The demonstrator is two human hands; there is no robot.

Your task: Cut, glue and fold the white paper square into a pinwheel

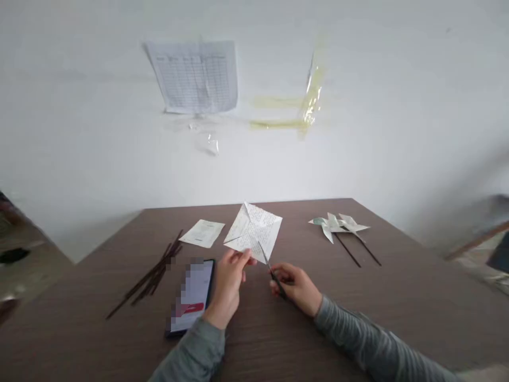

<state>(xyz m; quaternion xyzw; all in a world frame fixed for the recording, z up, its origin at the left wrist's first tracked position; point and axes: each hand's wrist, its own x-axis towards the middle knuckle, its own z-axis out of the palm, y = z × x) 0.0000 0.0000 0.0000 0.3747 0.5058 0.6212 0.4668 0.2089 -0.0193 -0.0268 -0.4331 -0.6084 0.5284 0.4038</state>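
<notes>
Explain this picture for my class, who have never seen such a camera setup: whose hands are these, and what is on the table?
This one picture comes from a camera worn on a person's head, looking forward and down. The left hand pinches a square of written-on paper; the right hand holds what look like scissors, tip at the paper. Both are the person's own bare hands. On the brown table lie dark sticks, a phone, a smaller paper sheet and two paper pinwheels on sticks.

hands [227, 284] [296, 289]: 2 | scissors [272, 273]: 1 | sheets [253, 231] [202, 233]: 2 | phone [193, 294]: 1 | pinwheels [328, 225] [352, 223]: 2
</notes>
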